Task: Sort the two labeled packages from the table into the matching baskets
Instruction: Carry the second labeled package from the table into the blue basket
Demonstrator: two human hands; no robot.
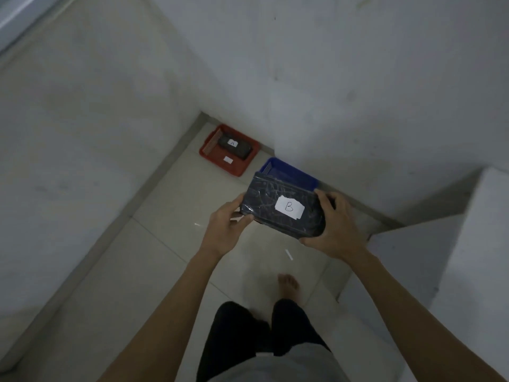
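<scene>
A black wrapped package with a white label marked B [281, 206] is held in the air between both hands, in front of me. My left hand [227, 230] grips its near left end and my right hand [332, 227] grips its right end. Behind it on the floor stands a blue basket [292, 172], mostly hidden by the package. Further left, in the corner, a red basket [242, 168] holds another black package with a white label [234, 146] and a white tag on its floor.
White walls close in on the left and at the back. White steps [440, 257] rise on the right. The floor is pale tile [154, 257]. My bare foot [288, 283] and dark trousers show below the package.
</scene>
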